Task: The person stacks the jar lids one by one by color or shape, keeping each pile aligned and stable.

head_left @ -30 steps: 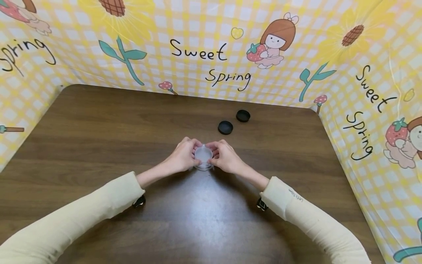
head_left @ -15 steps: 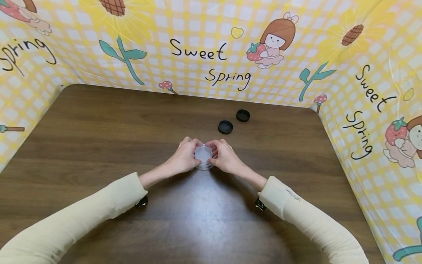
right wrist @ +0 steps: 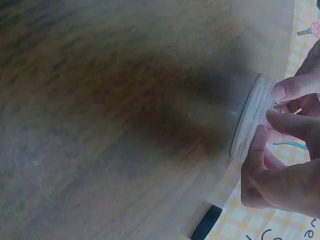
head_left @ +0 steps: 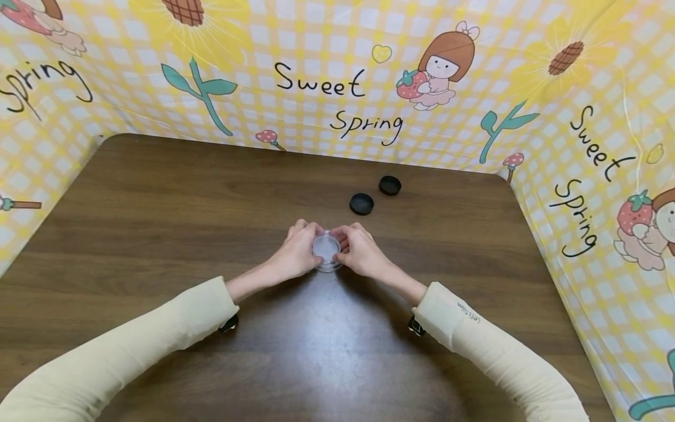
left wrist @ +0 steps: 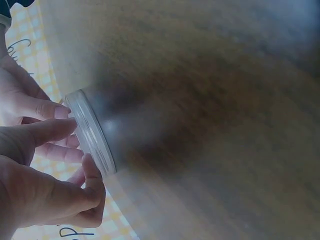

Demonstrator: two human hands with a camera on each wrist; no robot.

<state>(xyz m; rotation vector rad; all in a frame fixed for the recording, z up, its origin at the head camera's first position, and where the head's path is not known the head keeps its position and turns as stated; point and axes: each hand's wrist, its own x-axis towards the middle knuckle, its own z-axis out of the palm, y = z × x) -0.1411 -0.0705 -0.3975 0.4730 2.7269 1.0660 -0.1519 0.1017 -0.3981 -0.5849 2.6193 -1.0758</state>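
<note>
A low, round, clear plastic container (head_left: 327, 249) sits in the middle of the wooden table, between both hands. Its wall shows stacked ridges in the left wrist view, where the container (left wrist: 92, 132) stands on the tabletop. My left hand (head_left: 298, 251) grips its left side, thumb at the near edge and fingers curled behind. On the opposite side my right hand (head_left: 361, 251) holds it the same way. The right wrist view shows thumbs and fingertips of both hands close together around the clear container (right wrist: 253, 117). Some fingers are hidden behind it.
Two round black lids lie beyond the hands to the right, a nearer lid (head_left: 361, 204) and a farther lid (head_left: 389, 186). A yellow checked cloth (head_left: 337, 132) hangs around the back and sides of the wooden table (head_left: 174, 193).
The left forearm has shifted slightly to the right. Both hands keep their grip on the clear container, which stays in place along with the black lids.
</note>
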